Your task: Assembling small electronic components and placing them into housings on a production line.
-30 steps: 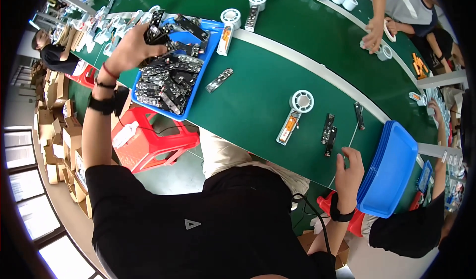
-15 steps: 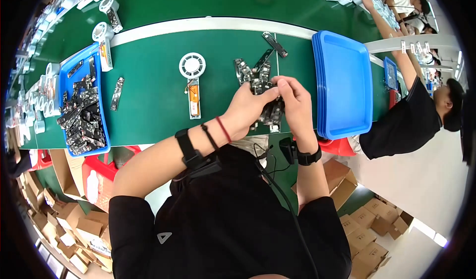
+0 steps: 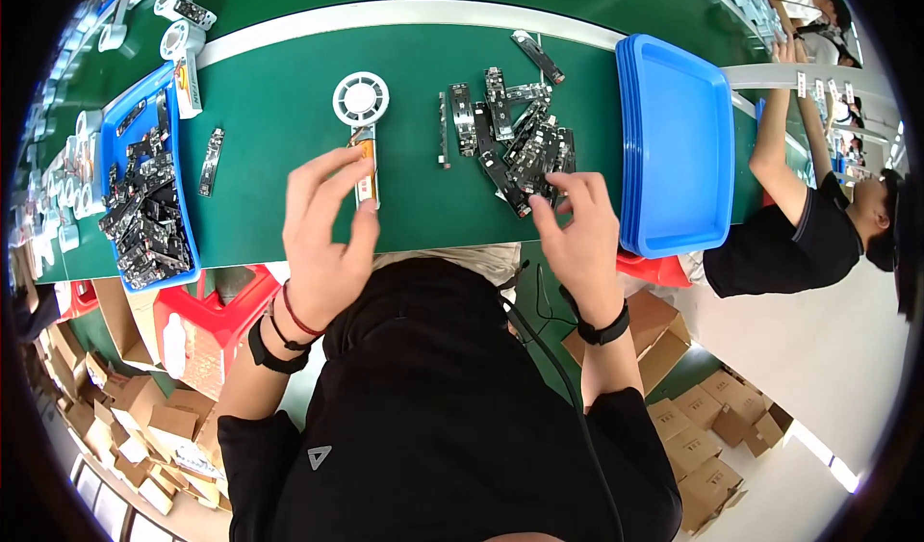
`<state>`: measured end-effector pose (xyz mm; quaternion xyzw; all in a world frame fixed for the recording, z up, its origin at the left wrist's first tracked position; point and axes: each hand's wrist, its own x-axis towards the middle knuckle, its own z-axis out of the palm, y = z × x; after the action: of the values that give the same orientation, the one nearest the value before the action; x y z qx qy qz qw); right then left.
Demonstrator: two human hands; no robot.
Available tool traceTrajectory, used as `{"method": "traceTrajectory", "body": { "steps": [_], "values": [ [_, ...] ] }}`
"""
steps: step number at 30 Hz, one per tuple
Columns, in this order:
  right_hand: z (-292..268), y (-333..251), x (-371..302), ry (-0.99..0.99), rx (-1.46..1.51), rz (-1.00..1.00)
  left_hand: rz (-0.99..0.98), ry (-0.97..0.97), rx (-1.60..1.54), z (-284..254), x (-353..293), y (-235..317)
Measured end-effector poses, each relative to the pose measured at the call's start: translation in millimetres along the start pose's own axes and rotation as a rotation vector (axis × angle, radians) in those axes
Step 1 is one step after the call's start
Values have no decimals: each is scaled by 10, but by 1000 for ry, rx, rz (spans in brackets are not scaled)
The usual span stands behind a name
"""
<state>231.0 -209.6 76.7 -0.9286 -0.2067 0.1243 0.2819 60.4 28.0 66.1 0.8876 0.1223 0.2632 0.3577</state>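
A white handheld fan housing (image 3: 361, 98), with a round slotted head and an orange battery in its open handle, lies upright on the green table. My left hand (image 3: 327, 229) is beside it, thumb and fingers apart, fingertips overlapping the handle; whether they touch it I cannot tell. To the right, a loose heap of narrow black circuit boards (image 3: 539, 157) covers the table. At the heap's near right edge is my right hand (image 3: 584, 239), fingers bent and thumb apart, with nothing seen in it. One board (image 3: 444, 130) stands apart on the heap's left.
Stacked blue trays (image 3: 683, 147) stand at the right. On the left, a blue tray (image 3: 192, 244) holds many boards, with a single board (image 3: 211, 162) beside it. More fan housings (image 3: 183, 41) sit beyond. A co-worker (image 3: 799, 215) is at the right; cardboard boxes (image 3: 707, 426) lie on the floor.
My hands were together over the boards, holding several. Now they are apart: the boards lie heaped on the table, and my left hand has moved left to the fan housing.
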Motion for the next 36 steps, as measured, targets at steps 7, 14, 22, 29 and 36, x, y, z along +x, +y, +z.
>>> {"method": "traceTrajectory", "body": {
  "steps": [7, 14, 22, 29, 36],
  "values": [
    [344, -27, 180, 105, -487, -359, -619, -77, -155, 222, -300, -256],
    [186, -356, 41, 45, -267, -253, -469, -84, -109, 99, -402, 5],
    [455, -1030, -82, -710, 775, -255, 117, -96, 86, -135, -470, 31],
    [946, -1060, 272, -216, 140, -750, -753, -84, -575, -193, -352, -225],
    [1020, -1075, 341, -290, 319, -577, -809, -130, -1072, -11, -414, -354]
  ]
}}
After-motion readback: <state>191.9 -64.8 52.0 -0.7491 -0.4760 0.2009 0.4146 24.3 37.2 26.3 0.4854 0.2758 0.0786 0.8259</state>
